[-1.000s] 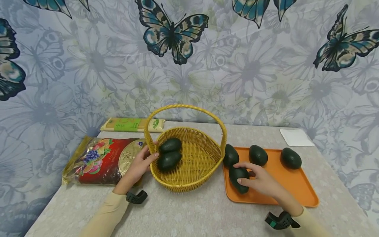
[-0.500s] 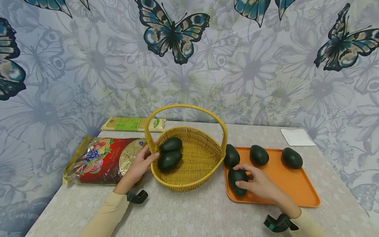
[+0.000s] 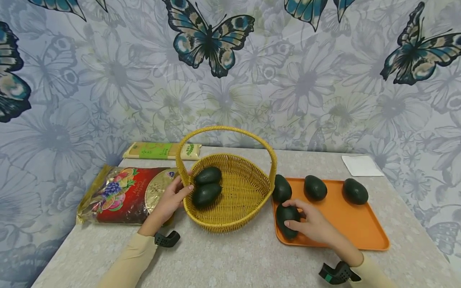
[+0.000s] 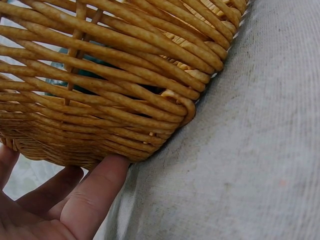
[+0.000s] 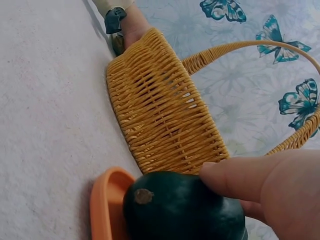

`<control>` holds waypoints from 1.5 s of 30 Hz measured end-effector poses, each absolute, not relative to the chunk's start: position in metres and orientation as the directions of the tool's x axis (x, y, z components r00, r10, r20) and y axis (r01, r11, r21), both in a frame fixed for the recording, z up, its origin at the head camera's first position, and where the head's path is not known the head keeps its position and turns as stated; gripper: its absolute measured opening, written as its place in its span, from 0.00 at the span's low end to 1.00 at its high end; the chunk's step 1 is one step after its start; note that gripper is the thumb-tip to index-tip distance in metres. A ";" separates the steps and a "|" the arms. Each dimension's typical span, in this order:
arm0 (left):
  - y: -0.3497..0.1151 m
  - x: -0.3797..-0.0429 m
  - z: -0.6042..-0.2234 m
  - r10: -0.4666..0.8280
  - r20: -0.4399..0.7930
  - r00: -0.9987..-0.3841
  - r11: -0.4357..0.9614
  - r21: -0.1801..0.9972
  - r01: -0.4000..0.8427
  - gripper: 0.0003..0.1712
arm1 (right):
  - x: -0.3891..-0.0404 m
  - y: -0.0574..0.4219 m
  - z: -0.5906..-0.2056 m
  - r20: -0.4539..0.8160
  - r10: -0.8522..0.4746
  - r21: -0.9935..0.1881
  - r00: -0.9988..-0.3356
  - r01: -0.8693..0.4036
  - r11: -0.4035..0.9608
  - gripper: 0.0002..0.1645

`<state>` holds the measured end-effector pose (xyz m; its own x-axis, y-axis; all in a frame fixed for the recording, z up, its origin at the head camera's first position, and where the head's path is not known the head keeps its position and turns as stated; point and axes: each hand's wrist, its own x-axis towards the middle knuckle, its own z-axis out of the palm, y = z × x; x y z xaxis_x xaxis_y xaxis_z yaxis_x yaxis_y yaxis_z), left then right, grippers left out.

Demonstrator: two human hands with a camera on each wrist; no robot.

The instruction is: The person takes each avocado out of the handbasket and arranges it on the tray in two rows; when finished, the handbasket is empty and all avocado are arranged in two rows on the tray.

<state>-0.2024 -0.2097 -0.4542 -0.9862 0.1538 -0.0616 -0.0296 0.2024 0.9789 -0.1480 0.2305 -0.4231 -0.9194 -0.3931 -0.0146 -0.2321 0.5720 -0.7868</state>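
At the right hand: thumb and fingers grip a smooth, dark-green oval fruit, narrowed to its width.
Gripped fruit: at the near-left corner of a shallow orange rectangular tray; whether it touches the tray's floor, cannot tell.
Other tray fruit: three more of the same dark-green kind, one just beyond the right hand, another farther off, the last away to its right.
At the left hand: thumb and fingers hold the side of a yellow woven wicker basket with a tall arched handle, by the handle's left foot.
Basket fruit: two dark-green ovals side by side, just right of the left hand, the farther touching the nearer.
Left of the left hand: a glossy red-and-clear plastic bag printed with fruit.
Beyond the left hand: a long, flat, yellow-and-green packet.
Far beyond the right hand: a flat white rectangle.
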 end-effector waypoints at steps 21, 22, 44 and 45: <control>-0.212 -0.204 -0.455 0.151 -0.061 -0.987 0.195 0.980 -0.031 0.34 | -0.148 0.226 -0.426 -0.017 -0.370 -0.781 -0.929 -0.219 0.586 0.25; -0.212 -0.205 -0.455 0.153 -0.060 -0.987 0.191 0.981 -0.030 0.34 | -0.148 0.226 -0.426 -0.017 -0.367 -0.782 -0.930 -0.216 0.584 0.26; -0.211 -0.203 -0.457 0.150 -0.063 -0.987 0.198 0.980 -0.032 0.34 | -0.149 0.240 -0.412 -0.067 -0.299 -0.851 -0.952 -0.102 0.515 0.28; -0.211 -0.203 -0.457 0.151 -0.062 -0.987 0.196 0.980 -0.032 0.34 | -0.149 0.241 -0.410 -0.073 -0.289 -0.849 -0.954 -0.093 0.520 0.28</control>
